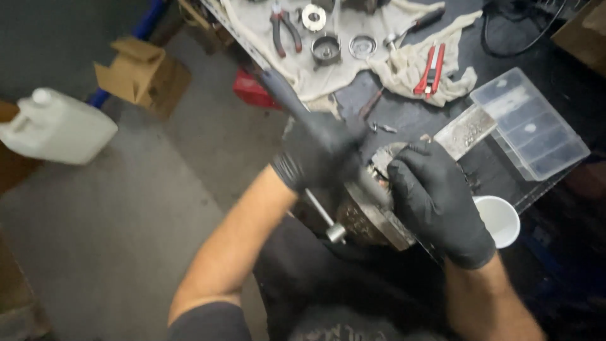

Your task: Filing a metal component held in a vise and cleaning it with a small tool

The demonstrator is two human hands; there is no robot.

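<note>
At the near edge of the dark workbench [416, 107], a round metal machine part [372, 215] is gripped by the right hand [435, 199], whose black-gloved fingers are curled over its top and rim, so that much of the part is hidden under the palm. The left hand [319, 151], also gloved in black, is closed around a long grey tool handle [284, 95]; hand and handle are smeared by motion, and where the tool meets the part cannot be made out. A thin metal rod with a small knob [331, 228] is seen below the left hand, beside the part; what it is attached to cannot be told. A white cup [502, 221] is half covered by the right wrist. Further out, a clear plastic compartment box [530, 123] is set on the bench, with a small tray of tiny metal bits [466, 129] touching its near corner. On a pale rag [353, 57] red-handled pliers [285, 28], a red cutter [431, 71] and several metal rings [326, 47] are laid, the upper ones cut off by the frame. On the grey floor to the left a cardboard box [144, 74] and a white plastic jug [53, 126] are seen
</note>
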